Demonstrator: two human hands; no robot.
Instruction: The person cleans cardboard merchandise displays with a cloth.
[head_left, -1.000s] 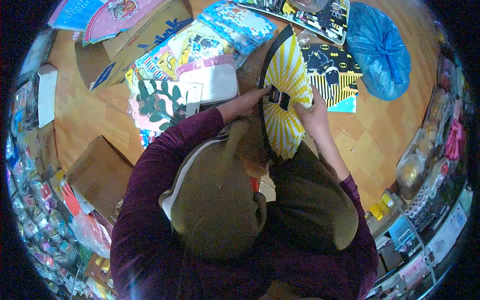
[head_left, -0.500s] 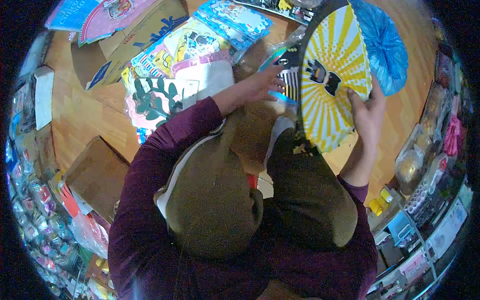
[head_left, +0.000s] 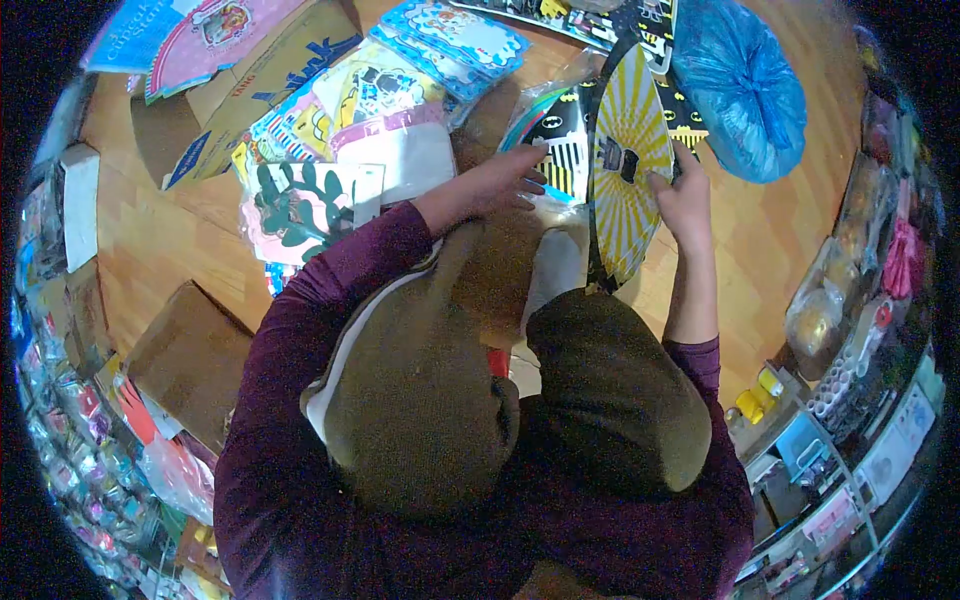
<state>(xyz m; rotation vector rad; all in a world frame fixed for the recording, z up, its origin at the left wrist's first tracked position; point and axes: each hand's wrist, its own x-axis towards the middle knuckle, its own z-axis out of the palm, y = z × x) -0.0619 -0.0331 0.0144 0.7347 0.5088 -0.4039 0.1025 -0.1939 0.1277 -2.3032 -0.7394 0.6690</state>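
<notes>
My right hand [head_left: 688,205] grips the edge of a yellow-and-white sunburst card [head_left: 640,110] with a dark cartoon figure at its middle and a black rim. The card stands tilted, turned partly edge-on. My left hand [head_left: 505,183] is empty, its fingers apart, just left of a plastic-wrapped pack of black, striped and yellow bat-pattern printed pieces [head_left: 562,135]. Part of that pack is hidden behind the card.
A blue plastic bag [head_left: 745,90] lies at the upper right. Wrapped blue prints [head_left: 455,45], a pack with green leaf shapes [head_left: 310,205] and a cardboard box [head_left: 260,85] lie left. Packed shelves line both sides; a brown carton [head_left: 190,360] stands lower left.
The card has swung more edge-on and shifted slightly left and down with my right hand. My left hand has moved a little left. More of the bat-pattern pieces show behind the card.
</notes>
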